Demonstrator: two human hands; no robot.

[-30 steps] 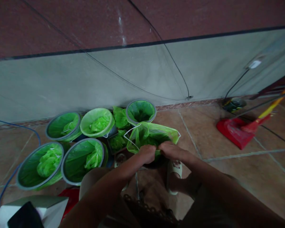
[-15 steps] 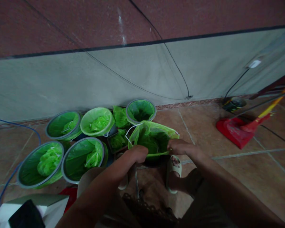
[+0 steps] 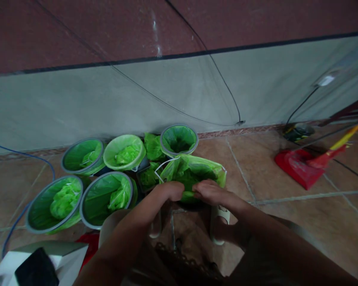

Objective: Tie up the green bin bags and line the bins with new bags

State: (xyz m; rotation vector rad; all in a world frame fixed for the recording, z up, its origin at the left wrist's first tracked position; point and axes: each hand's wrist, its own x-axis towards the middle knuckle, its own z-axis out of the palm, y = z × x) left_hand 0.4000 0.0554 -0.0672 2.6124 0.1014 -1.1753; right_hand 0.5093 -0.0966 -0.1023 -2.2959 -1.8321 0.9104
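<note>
Between my feet stands a bin whose mouth is draped with a green garbage bag (image 3: 197, 163); a white drawstring loops out on its left. My left hand (image 3: 175, 191) is closed on the near-left part of the bag's rim. Closed on the near rim too, my right hand (image 3: 208, 191) sits a short way to the right of the left one. Most of the bin's body is hidden under the bag and my hands. Just behind it, against the wall, is another lined bin (image 3: 179, 140) with a grey rim.
Several lined bins, such as the front-left bin (image 3: 54, 204), stand at left with crumpled green bags inside. A red dustpan (image 3: 301, 167) lies right, near a small dark pot (image 3: 298, 132). A white box (image 3: 68, 262) is at lower left. Cables hang along the wall (image 3: 122, 107).
My right hand has moved left along the bag's near rim, closer to my left hand. My left hand stays at the near-left rim. The view has shifted slightly.
</note>
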